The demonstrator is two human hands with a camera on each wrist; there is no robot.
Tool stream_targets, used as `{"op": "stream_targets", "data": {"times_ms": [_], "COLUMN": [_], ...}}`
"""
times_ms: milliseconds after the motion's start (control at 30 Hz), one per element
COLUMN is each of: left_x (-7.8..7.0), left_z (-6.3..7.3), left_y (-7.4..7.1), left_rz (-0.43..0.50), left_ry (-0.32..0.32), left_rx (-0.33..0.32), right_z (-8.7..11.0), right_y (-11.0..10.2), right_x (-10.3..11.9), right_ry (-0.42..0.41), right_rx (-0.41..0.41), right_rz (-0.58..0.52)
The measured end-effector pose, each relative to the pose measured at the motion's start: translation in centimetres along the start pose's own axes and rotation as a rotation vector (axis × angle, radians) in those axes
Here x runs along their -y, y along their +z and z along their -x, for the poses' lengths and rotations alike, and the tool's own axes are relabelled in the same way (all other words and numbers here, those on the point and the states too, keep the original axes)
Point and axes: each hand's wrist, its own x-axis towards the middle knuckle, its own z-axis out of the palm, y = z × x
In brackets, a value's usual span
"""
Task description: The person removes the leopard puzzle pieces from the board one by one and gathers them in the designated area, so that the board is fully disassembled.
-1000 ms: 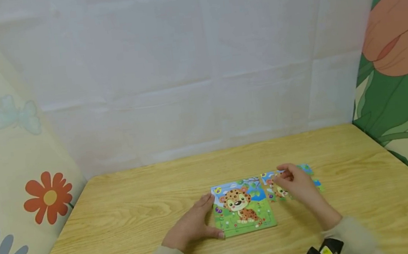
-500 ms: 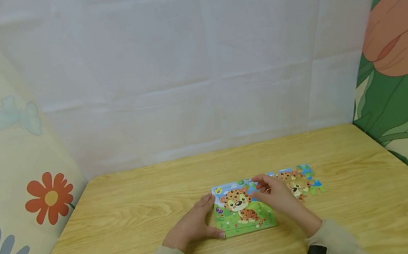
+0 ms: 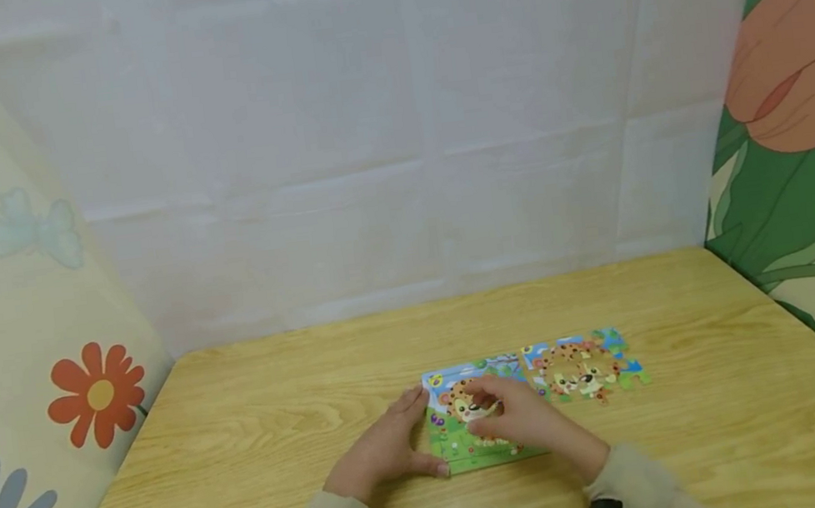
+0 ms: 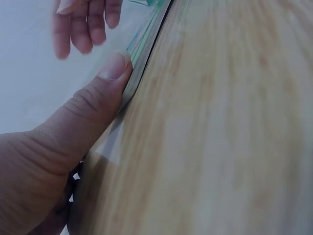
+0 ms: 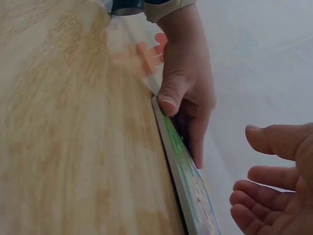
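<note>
A square puzzle board (image 3: 460,453) with a spotted cartoon leopard cub on green and blue lies on the table. At its left side my left hand (image 3: 387,445) holds it, thumb on the near corner and fingers along the left edge. The right wrist view shows that left hand (image 5: 188,78) from across the board. My right hand (image 3: 524,417) hovers over the middle of the board and hides part of the picture. No thing shows between the spread thumb and fingers of the right hand (image 5: 279,181) in the right wrist view.
Right of the board, several puzzle pieces (image 3: 585,372) with a leopard face lie joined on the wooden table (image 3: 281,402). A white cloth (image 3: 335,145) hangs behind the table. Flower-printed panels stand at the left (image 3: 7,316) and right (image 3: 802,75).
My right hand has moved left, from over the puzzle pieces to over the middle of the board, uncovering the pieces. The left hand and the board have stayed in place.
</note>
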Motion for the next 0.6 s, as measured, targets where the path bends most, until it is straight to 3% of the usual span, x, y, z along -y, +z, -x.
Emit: {"op": "stream_targets", "data": {"times_ms": [233, 367, 600], "left_x": [0.0, 0.0, 0.1], "left_z": [0.1, 0.0, 0.0], "left_y": [0.1, 0.1, 0.1], "left_rz": [0.006, 0.011, -0.005], "left_ry": [-0.012, -0.018, -0.005], "left_rx": [0.014, 0.016, 0.007], "right_z": [-0.7, -1.0, -1.5], "right_y": [1.1, 1.4, 2.2], "right_x": [-0.6, -0.4, 0.2], "right_ry": [-0.039, -0.069, 0.000], "right_rx": [0.133, 0.160, 0.159], "right_rz": [0.114, 0.204, 0.329]}}
